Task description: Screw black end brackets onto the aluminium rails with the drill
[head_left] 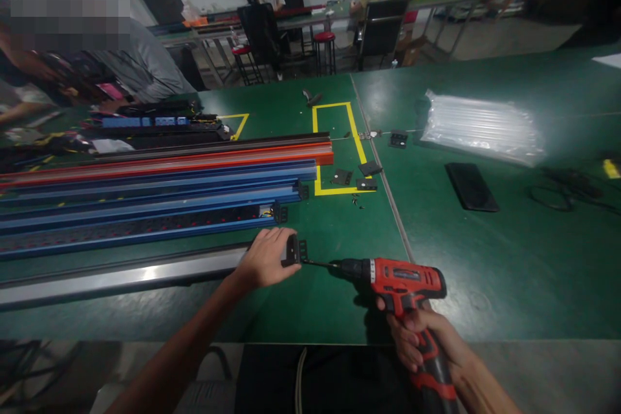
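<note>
A long silver-and-black bar (145, 273) lies along the near part of the green table, with a black end cap (292, 250) at its right end. My left hand (266, 259) is closed over that end, fingers on top and thumb against the cap. In my right hand (420, 336) is a red and black cordless drill (405, 277), its handle wrapped by my fingers. The drill's long bit (320, 264) points left, its tip at the end cap; whether a screw sits there is too small to tell.
Blue bars (242, 195) and an orange bar (291, 154) lie beyond my left hand. Small black plates (342, 176) sit near yellow tape, a black pouch (470, 186) and plastic-wrapped tubes (480, 126) further right. A person in grey (155, 58) is at the left.
</note>
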A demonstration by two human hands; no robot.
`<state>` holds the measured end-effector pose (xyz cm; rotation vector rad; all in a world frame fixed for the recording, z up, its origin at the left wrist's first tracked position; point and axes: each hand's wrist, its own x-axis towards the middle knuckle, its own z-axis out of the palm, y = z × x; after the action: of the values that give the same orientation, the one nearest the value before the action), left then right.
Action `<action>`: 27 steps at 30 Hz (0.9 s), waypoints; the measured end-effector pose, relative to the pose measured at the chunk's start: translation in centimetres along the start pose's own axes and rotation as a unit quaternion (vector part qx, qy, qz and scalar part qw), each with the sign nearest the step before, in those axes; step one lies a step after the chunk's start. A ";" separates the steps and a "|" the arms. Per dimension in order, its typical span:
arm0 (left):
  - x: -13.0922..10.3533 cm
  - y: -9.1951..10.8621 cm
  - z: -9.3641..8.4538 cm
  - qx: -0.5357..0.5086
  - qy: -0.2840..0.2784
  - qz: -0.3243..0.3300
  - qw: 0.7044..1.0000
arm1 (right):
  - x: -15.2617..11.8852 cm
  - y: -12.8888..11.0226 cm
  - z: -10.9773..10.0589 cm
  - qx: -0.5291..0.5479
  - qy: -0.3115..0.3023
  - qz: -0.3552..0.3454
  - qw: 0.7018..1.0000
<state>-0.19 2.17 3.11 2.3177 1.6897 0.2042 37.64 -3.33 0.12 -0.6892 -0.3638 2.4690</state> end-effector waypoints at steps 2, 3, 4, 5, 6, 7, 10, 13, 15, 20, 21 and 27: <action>-0.3 -0.6 0.1 -0.023 -0.003 0.038 0.999 | 0.1 -0.1 0.1 0.002 -0.008 0.002 1.000; -0.4 -1.0 0.1 -0.030 -0.008 0.057 0.998 | 0.1 -0.1 0.2 0.003 -0.009 0.001 1.000; -0.6 -1.3 0.2 -0.034 -0.015 0.072 0.997 | 0.1 -0.2 0.3 0.003 -0.008 0.001 1.000; -0.7 -1.6 0.3 -0.033 -0.020 0.083 0.996 | 0.1 -0.4 0.4 0.002 -0.006 0.003 1.000; -0.7 -1.8 0.5 -0.031 -0.021 0.089 0.995 | 0.2 -0.5 0.4 0.001 -0.004 0.004 1.000; -0.8 -2.0 0.6 -0.028 -0.020 0.092 0.995 | 0.2 -0.6 0.5 0.000 -0.004 0.006 1.000; -0.9 -2.2 0.9 -0.025 -0.008 0.095 0.995 | 0.3 -0.7 0.5 -0.001 -0.004 0.010 1.000; -0.9 -2.0 0.9 -0.024 0.001 0.098 0.995 | 0.3 -0.8 0.5 -0.002 0.001 0.012 1.000; -0.9 -1.9 0.8 -0.024 0.004 0.097 0.995 | 0.4 -0.8 0.6 -0.004 0.003 0.016 1.000; -0.9 -1.7 0.7 -0.025 0.017 0.096 0.995 | 0.7 -1.0 1.1 0.000 0.003 0.024 1.000; -0.9 -1.7 0.7 -0.025 0.019 0.097 0.995 | 0.7 -1.0 1.2 0.001 0.003 0.026 1.000; -0.8 -1.8 0.9 -0.027 0.018 0.097 0.995 | 1.0 -1.2 1.3 -0.002 -0.007 0.032 0.999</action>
<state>-1.85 1.77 1.72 2.4502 1.4556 0.3282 36.72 -1.94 1.25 -0.6949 -0.3578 2.5352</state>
